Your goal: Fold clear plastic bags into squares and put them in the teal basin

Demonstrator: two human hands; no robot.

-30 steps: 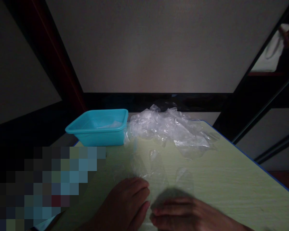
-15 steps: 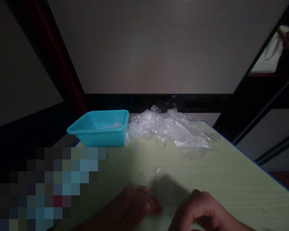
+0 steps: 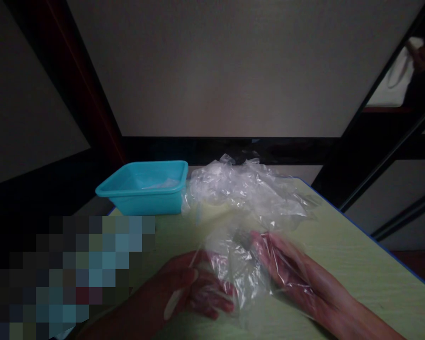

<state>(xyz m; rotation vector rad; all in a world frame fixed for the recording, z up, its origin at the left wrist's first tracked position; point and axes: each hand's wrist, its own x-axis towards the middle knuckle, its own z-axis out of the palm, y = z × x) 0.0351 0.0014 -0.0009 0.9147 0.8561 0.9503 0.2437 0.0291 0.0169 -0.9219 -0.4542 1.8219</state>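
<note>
A thin clear plastic glove [image 3: 237, 269] hangs lifted between my two hands, just above the pale green table [image 3: 340, 264]. My left hand [image 3: 194, 288] grips the glove's near edge with its fingers curled. My right hand [image 3: 286, 267] has its fingers stretched out straight and lies partly inside or under the glove's film; the blur hides which. Farther back lies a crumpled heap of clear plastic gloves [image 3: 248, 189].
A turquoise plastic tub [image 3: 145, 189] stands at the table's far left corner, next to the heap. The blue-trimmed table edge [image 3: 393, 255] runs down the right side. Dark bed-frame bars and a grey wall lie behind.
The glove was flat on the table under both hands. Now it is raised off the surface, the left hand gripping it and the right hand stretched forward into the film.
</note>
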